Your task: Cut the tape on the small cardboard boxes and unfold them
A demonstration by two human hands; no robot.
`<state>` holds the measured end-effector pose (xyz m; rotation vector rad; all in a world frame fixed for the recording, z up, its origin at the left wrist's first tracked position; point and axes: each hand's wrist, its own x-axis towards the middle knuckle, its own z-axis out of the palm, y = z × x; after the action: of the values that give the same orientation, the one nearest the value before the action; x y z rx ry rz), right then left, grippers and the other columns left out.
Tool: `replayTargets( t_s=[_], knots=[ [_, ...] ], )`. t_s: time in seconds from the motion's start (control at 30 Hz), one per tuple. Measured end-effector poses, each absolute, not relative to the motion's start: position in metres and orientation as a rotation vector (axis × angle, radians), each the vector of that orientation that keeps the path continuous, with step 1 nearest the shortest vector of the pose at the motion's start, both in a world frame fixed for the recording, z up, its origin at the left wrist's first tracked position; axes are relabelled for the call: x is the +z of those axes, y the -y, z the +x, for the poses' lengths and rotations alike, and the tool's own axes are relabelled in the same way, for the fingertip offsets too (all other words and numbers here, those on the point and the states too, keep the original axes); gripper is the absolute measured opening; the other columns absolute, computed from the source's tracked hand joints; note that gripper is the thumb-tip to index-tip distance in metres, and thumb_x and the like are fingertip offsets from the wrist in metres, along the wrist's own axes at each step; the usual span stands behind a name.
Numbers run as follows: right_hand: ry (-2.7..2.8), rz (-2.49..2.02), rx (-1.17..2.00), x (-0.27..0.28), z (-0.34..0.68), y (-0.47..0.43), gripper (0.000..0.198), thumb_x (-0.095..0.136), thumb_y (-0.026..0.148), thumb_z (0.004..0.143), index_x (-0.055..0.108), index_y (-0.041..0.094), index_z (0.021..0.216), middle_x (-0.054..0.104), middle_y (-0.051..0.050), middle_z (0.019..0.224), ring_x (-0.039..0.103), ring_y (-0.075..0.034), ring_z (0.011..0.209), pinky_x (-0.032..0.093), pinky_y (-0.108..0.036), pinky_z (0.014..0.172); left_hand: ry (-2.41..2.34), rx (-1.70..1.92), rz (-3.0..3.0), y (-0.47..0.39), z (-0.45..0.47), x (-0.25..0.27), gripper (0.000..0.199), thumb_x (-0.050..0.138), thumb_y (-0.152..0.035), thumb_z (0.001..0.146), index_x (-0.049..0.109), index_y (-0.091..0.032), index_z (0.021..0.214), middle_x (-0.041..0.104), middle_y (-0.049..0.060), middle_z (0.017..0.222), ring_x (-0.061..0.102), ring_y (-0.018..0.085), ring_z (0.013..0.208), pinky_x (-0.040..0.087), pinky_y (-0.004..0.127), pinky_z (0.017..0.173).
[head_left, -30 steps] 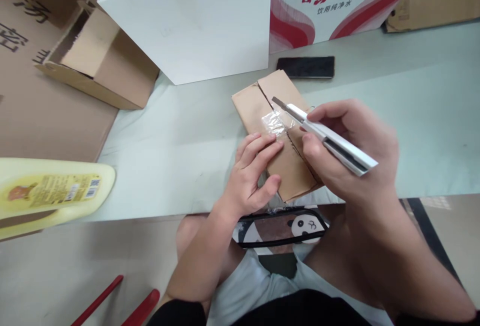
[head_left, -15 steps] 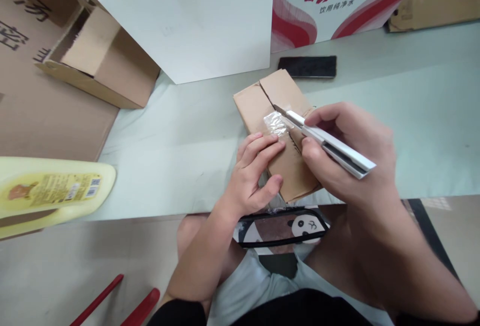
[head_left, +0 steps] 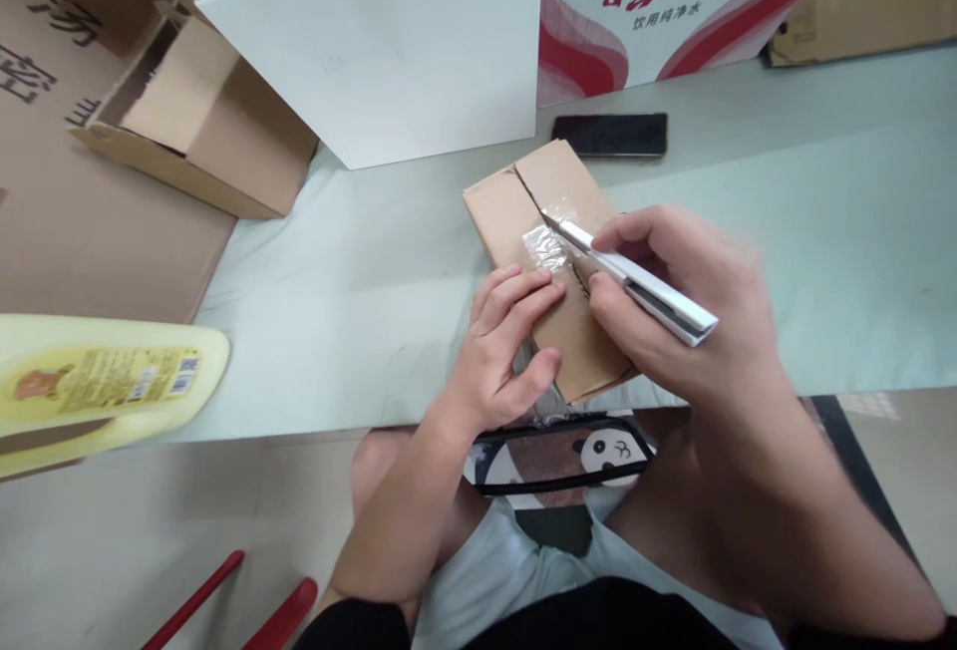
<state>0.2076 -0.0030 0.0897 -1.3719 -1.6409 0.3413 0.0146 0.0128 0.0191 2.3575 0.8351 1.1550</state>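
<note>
A small brown cardboard box (head_left: 497, 216) lies at a slant near the table's front edge, a seam running along its top. Clear tape (head_left: 547, 247) crosses that seam. My left hand (head_left: 502, 351) rests on the box's left part with fingers stretched out, the fingertips just below the tape. In my right hand (head_left: 688, 301) is a white utility knife (head_left: 658, 296), gripped between thumb and fingers. Its blade is out, and the tip meets the seam at the tape's upper edge. How deep the tip sits I cannot tell.
Behind the box lies a black phone (head_left: 609, 135). A large white box (head_left: 389, 52) and a red-and-white carton (head_left: 658, 22) stand at the back. To the left are an opened cardboard box (head_left: 239, 122) and a yellow bottle (head_left: 150, 371). A panda-print pouch (head_left: 538, 461) sits below the table edge.
My right hand and the utility knife have shifted slightly left, the blade tip moving a little along the seam. My left hand stays in place on the box.
</note>
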Motion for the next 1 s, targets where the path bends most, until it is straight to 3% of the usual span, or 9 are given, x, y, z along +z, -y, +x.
replayTargets(
  t_s=[0.43, 1.0],
  knots=[
    [1.601, -1.34, 0.264, 0.0907, 0.2028, 0.0055, 0.012, 0.06, 0.018, 0.072, 0.052, 0.025, 0.078, 0.056, 0.001, 0.07, 0.048, -0.014, 0.06, 0.041, -0.031, 0.057, -0.82, 1.151, 2.362, -0.0136, 0.0147, 0.0198, 0.05, 0.046, -0.049, 0.105, 0.053, -0.024, 0.147, 0.062, 0.011, 0.142, 0.051, 0.027, 0.141, 0.037, 0.048, 0.125],
    [1.567, -1.356, 0.32, 0.0898, 0.2048, 0.006, 0.01, 0.059, 0.02, 0.073, 0.052, 0.025, 0.077, 0.058, 0.001, 0.07, 0.049, -0.015, 0.059, 0.041, -0.033, 0.057, -0.809, 1.155, 2.378, -0.0142, 0.0139, 0.0195, 0.048, 0.046, -0.048, 0.105, 0.054, -0.021, 0.144, 0.062, 0.011, 0.141, 0.051, 0.026, 0.141, 0.036, 0.045, 0.126]
  ],
)
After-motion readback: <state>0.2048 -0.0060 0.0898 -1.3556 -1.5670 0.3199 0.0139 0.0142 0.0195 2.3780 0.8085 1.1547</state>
